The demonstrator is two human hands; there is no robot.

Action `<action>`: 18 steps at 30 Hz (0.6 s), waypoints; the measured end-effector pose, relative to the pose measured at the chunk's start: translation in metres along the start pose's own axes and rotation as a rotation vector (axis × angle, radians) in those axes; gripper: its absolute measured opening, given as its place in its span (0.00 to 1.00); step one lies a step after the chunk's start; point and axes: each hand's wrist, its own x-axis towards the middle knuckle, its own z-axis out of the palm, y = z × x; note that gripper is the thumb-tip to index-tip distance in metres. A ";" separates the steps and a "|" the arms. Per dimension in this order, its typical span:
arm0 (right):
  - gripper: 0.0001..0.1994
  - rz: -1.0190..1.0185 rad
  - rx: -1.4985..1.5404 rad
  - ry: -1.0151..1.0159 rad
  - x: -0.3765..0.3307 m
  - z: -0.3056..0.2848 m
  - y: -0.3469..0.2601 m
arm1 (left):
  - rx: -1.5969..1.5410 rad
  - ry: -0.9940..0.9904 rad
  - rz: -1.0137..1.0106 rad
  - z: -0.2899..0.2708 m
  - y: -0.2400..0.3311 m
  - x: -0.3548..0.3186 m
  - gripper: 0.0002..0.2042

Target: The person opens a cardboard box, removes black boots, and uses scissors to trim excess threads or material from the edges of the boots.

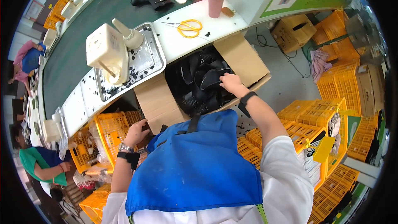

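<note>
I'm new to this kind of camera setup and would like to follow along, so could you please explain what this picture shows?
There is no robot here: it is one person working with two bare hands. The round, bent picture comes from a wide camera worn on the head, looking down past the blue apron.

The right hand reaches into an open cardboard box and seems to grip a black shoe among other black footwear. The left hand is beside a flap at the near left; whether it touches the flap is unclear.

On the table, green with a white edge, are a metal tray bearing a white container, yellow-handled scissors, a pink cup and a black boot.
</note>
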 end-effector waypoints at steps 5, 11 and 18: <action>0.08 0.170 0.271 0.470 -0.073 -0.044 -0.007 | 0.019 0.010 0.202 -0.021 0.012 0.031 0.20; 0.08 0.369 0.324 0.719 -0.109 -0.077 -0.076 | 0.565 -0.568 0.567 0.009 0.008 0.107 0.12; 0.11 0.643 0.603 0.832 -0.123 -0.106 -0.160 | 0.485 -0.563 0.872 0.112 -0.085 0.158 0.17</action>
